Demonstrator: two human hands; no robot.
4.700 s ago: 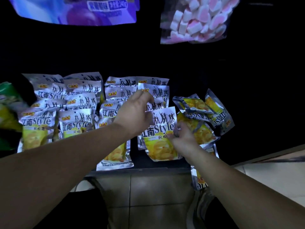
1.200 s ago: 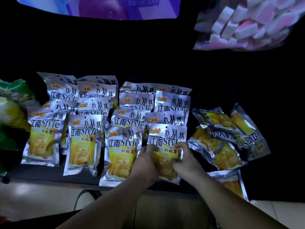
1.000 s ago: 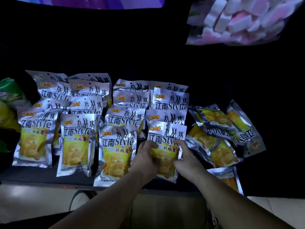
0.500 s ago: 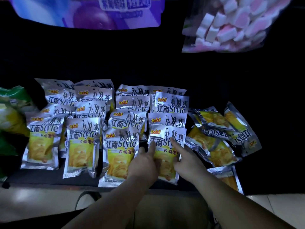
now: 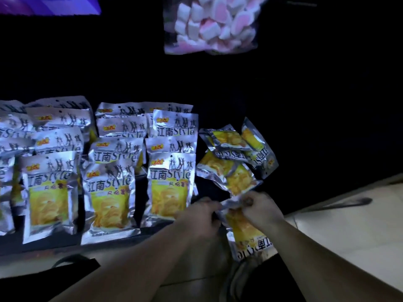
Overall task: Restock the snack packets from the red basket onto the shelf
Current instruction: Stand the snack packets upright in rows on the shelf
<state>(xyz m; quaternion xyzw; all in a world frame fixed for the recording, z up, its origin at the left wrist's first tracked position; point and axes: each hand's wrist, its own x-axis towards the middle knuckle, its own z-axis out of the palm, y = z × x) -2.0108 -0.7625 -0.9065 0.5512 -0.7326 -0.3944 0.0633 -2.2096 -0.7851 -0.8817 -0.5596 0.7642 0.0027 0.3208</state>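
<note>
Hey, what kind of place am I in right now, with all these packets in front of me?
Most likely a small shop's snack aisle. Identical silver chip packets stand in neat rows on a dark shelf, a bag of pink and white marshmallows hangs above, and both hands grip another packet.

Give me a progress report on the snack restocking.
Done: rows of packets stand facing forward on the shelf. In hand: left hand and right hand grip an upside-down packet at the shelf edge. Left: the loose pile at the right; the basket isn't visible.
</note>
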